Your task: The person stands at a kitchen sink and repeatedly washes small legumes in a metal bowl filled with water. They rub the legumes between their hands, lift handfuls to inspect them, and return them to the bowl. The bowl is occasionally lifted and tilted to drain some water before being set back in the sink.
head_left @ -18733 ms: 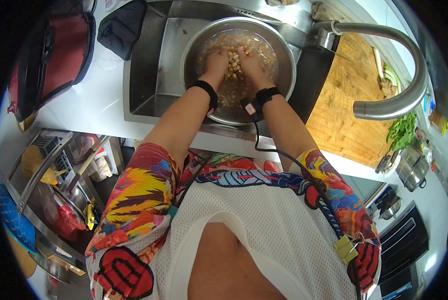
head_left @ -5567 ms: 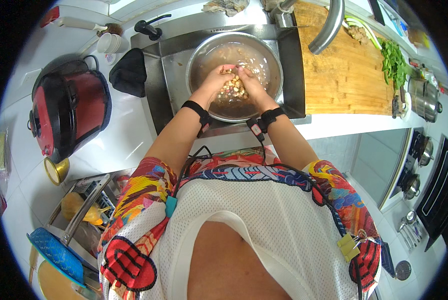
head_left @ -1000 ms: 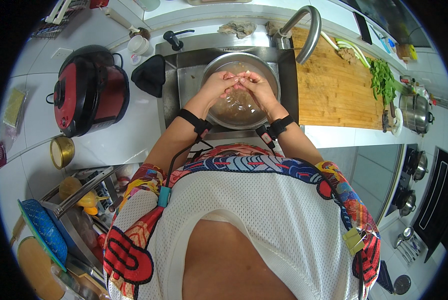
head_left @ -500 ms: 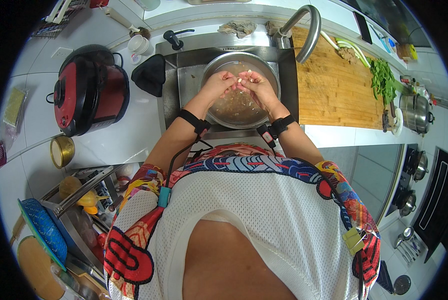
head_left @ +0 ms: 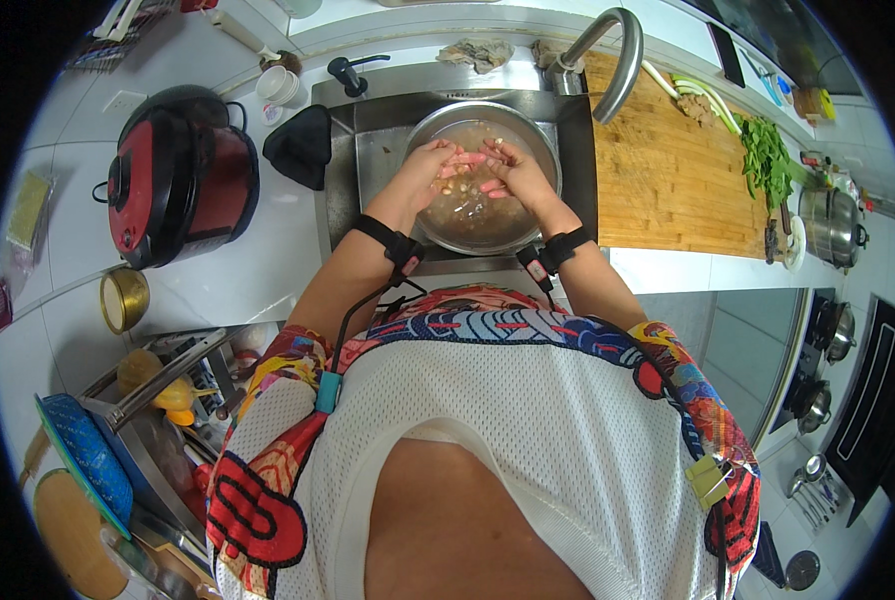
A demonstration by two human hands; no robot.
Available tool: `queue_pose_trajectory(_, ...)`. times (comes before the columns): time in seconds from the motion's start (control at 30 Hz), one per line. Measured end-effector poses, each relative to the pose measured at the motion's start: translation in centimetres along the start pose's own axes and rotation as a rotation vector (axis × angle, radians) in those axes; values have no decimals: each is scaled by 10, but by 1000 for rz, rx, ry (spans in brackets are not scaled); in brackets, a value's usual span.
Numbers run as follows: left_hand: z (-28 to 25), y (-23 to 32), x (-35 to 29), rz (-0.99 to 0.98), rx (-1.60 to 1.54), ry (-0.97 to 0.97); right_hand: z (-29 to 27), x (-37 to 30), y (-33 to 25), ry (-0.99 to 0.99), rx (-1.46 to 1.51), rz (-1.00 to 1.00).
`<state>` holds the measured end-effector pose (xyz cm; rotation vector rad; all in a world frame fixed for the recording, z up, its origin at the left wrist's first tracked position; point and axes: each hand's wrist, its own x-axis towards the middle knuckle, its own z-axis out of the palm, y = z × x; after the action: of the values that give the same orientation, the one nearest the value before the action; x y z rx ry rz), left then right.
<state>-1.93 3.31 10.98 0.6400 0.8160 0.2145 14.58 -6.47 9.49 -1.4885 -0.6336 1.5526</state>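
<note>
A round steel basin [head_left: 546,226] stands in the sink, holding cloudy brownish water [head_left: 483,222]. Over the basin's left part is my left hand [head_left: 424,176], fingers stretched toward the middle and apart. My right hand [head_left: 524,178] faces it from the other side with its fingers spread. Small pale pieces [head_left: 450,187], like peanuts or beans, show below the left fingers, at or just above the water. One more pale bit [head_left: 498,142] shows by the right fingertips; whether it is gripped is unclear. Both wrists carry black straps.
The sink's steel rim [head_left: 340,215] surrounds the basin. A curved faucet [head_left: 623,70] rises at the back right. Right of it lies a wooden board [head_left: 658,180] with leafy greens [head_left: 765,165]. At left stand a red-black cooker [head_left: 183,190], a black caddy [head_left: 300,148] and a soap pump [head_left: 348,75].
My fingers have come apart from their close pinch, and both hands have opened over the basin. Pale pieces that were at my fingertips now show lower, near the water.
</note>
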Motion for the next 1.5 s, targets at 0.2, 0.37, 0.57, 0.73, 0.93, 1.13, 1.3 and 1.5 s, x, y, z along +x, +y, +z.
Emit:
queue_pose_trajectory(0.2, -5, -4, 4, -29, -44, 6, 0, -2, -6, 51, -47, 87)
queue_pose_trajectory(0.37, -6, -5, 8, -84, -196, -28, -2, 6, 6, 100, 21, -7)
queue_pose_trajectory(0.57, -8, -8, 12, -77, -255, 24, -3, 7, 9, 82, 51, 32)
queue_pose_trajectory(0.73, -9, -9, 14, -58, -264, 51, -2, -3, -5, 53, 21, 176)
queue_pose_trajectory(0.93, -7, -8, 12, -67, -260, 100, 5, -5, -8, -27, 144, 230)
queue_pose_trajectory(1.13, -8, -10, 10, 5, -215, 70, 4, 10, -1, -17, 244, 206)
queue_pose_trajectory(1.3, -13, -11, 12, 77, -145, 47, -5, 4, 4, -192, 614, 148)
queue_pose_trajectory(1.5, -12, -19, 11, 109, -1, 14, -4, 3, 0, -208, 670, 138)
